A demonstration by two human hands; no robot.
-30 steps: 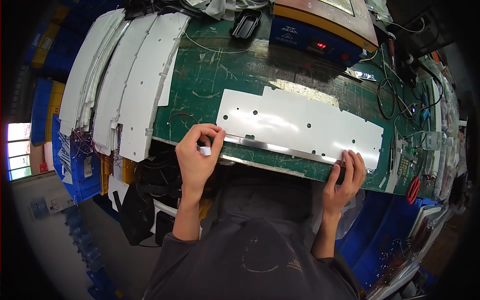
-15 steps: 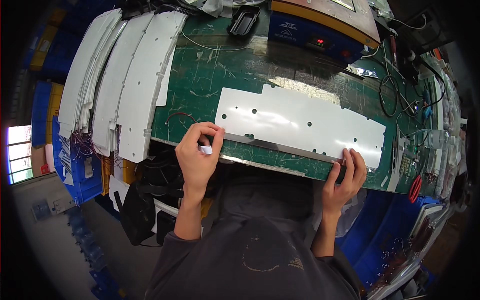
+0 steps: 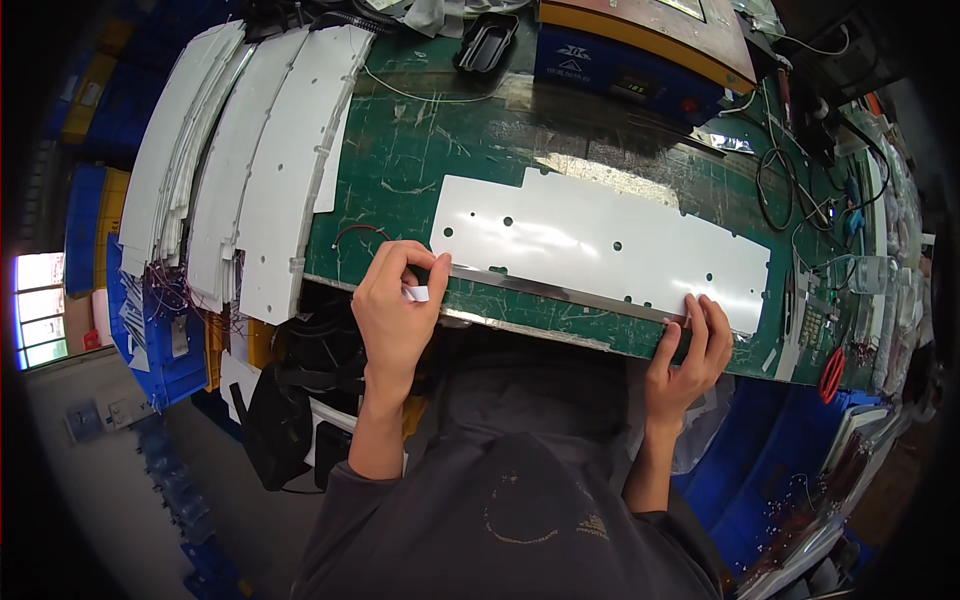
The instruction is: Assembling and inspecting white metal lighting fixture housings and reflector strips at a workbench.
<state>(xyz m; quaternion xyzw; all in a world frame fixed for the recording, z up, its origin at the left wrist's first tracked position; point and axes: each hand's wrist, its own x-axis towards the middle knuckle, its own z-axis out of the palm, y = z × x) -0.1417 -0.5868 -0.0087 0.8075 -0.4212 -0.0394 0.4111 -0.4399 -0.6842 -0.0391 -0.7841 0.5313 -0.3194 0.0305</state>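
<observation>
A long white sheet panel (image 3: 560, 225) with several round holes and notched edges lies on the green bench. Along its near edge runs a narrow, shiny grey strip (image 3: 560, 292), stretched between my hands. My left hand (image 3: 392, 310) is closed, thumb and index fingertip pinched at the strip's left end by the panel's corner. A small white curled piece (image 3: 416, 294) sits inside its bent fingers. At the strip's other end, my right hand (image 3: 690, 355) pinches with the thumb below the edge and fingertips on the panel. The right fingertips partly cover the strip's end.
Stacked white panels (image 3: 285, 170) stand at the left, thin wires hanging from their near ends. A blue heater box (image 3: 630, 75) with a display is at the back, beside a black tray (image 3: 487, 42). Red-handled scissors (image 3: 831, 375) and cables (image 3: 780, 185) lie right.
Both hands stay almost in place, the left shifting very slightly. The grey strip along the near edge shows darker and more evenly. The heater's display has turned from red to green.
</observation>
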